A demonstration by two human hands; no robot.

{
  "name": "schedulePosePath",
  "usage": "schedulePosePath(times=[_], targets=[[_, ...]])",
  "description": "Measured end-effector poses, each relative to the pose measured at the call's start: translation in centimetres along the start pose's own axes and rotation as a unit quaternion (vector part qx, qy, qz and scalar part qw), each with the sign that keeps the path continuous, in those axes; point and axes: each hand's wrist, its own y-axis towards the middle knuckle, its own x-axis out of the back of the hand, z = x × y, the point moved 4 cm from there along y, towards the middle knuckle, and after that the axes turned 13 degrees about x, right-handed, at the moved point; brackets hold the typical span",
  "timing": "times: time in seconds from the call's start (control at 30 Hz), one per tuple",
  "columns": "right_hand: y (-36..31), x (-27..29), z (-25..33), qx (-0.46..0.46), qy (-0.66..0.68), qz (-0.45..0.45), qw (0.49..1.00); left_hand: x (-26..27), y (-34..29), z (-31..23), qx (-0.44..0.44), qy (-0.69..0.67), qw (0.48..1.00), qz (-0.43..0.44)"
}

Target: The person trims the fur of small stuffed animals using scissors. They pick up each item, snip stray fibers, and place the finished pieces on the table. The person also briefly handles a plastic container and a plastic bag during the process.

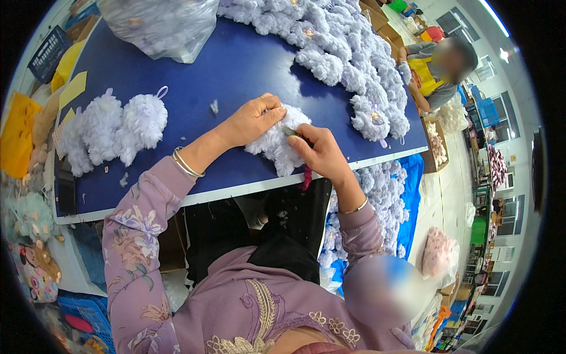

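Light, soft, forgiving

Our left fingers [273, 112] pinch the lavender plush piece [272, 147] just below them; our right fingers [308, 141] clasp a small dark tool [290, 131] against it. Beneath lies the blue counter [194, 88]. We judge the plush light, squashy, best gripped firmly mid-body.

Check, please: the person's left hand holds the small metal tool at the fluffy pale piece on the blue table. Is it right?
Not the left hand: the right hand holds the small metal tool, as the head view shows. The fluffy pale piece is on the blue table.
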Motion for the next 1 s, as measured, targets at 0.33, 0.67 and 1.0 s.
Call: schedulePosePath(times=[0.33,0.67,1.0], targets=[[0.9,1.9,3.1,0.072,-0.003,-0.092,0.993,-0.1,0.3,-0.2,0.058,0.056,0.997,0.001],[2.8,0.7,3.0,0.012,-0.098,-0.020,0.995,-0.3,0.3,-0.2,0.047,0.055,0.997,0.013],[2.1,0.6,0.8,-0.001,0.036,0.022,0.999,-0.3,-0.1,-0.6,0.013,0.082,0.996,0.034]])
